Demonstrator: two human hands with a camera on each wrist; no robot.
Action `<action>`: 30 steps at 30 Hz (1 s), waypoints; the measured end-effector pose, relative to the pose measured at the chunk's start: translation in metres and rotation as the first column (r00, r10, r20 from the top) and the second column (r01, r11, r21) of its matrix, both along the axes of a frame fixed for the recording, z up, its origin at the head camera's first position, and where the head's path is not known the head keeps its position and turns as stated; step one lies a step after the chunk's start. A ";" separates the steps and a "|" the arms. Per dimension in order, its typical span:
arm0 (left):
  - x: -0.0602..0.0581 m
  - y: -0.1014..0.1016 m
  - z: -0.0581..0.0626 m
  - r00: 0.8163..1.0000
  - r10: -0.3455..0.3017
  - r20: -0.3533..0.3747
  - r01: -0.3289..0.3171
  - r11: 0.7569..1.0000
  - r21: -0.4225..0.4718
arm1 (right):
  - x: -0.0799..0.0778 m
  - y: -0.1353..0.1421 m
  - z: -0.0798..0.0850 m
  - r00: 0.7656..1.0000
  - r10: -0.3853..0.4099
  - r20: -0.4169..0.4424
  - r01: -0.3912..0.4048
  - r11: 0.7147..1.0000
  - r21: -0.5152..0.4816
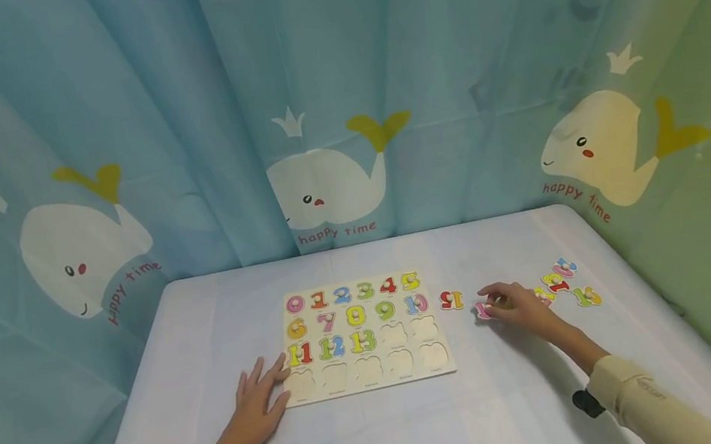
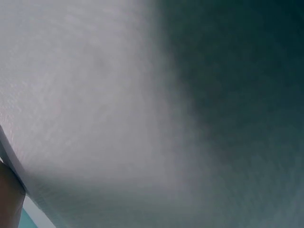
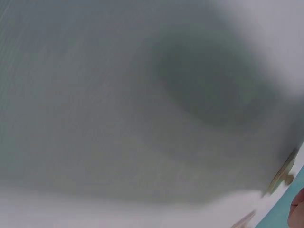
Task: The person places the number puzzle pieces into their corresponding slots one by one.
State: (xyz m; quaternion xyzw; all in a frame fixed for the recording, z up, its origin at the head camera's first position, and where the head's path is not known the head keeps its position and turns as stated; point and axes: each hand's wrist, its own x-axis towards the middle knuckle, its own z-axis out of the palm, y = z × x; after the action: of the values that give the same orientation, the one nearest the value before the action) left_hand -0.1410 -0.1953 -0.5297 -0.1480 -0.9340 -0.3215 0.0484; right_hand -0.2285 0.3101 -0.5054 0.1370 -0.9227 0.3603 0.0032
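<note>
A wooden number puzzle board (image 1: 372, 385) lies on the table, with number pieces 0 to 13 seated in its upper rows and cut-out recesses showing below. My left hand (image 1: 259, 410) rests at the board's left edge, fingers spread and fingertips touching it. To the right of the board, my right hand (image 1: 517, 305) pinches a pink number piece (image 1: 482, 310) between thumb and fingers; its full number is hidden. Between that hand and the board lies a red and yellow 15 piece (image 1: 451, 300), upside down to me. The left wrist view shows mostly blurred white cloth.
Several loose number pieces lie beyond the right hand, among them a blue and pink one (image 1: 564, 268), a yellow and red one (image 1: 555, 282) and a green and orange one (image 1: 587, 296). White cloth (image 1: 386, 438) covers the table. A whale-print curtain (image 1: 318, 53) hangs behind.
</note>
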 end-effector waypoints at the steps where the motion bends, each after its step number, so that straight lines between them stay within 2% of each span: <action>1: 0.000 0.000 0.000 1.000 0.001 0.000 -0.001 1.000 0.001 | 0.000 -0.005 0.000 1.000 0.004 0.007 -0.004 1.000 -0.007; 9: 0.000 0.000 0.000 1.000 0.009 0.017 -0.009 1.000 -0.003 | 0.002 -0.049 -0.002 0.989 0.140 -0.052 -0.139 0.990 0.017; 13: 0.001 0.001 0.001 1.000 0.011 0.025 -0.011 1.000 -0.010 | 0.003 -0.072 -0.001 0.975 0.216 -0.053 -0.215 0.976 0.015; 21: 0.001 0.002 0.002 1.000 0.002 -0.001 -0.002 1.000 -0.008 | -0.002 -0.114 -0.008 0.937 0.342 -0.075 -0.342 0.940 0.013; 30: 0.001 0.001 0.002 1.000 0.000 0.001 0.000 1.000 0.012 | -0.003 -0.149 -0.012 0.958 0.283 -0.036 -0.284 0.959 -0.017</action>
State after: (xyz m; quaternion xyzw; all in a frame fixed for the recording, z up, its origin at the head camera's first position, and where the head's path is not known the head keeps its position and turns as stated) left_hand -0.1404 -0.1948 -0.5275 -0.1475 -0.9322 -0.3269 0.0491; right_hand -0.2317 0.1608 -0.5175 0.2736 -0.8895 0.3646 -0.0314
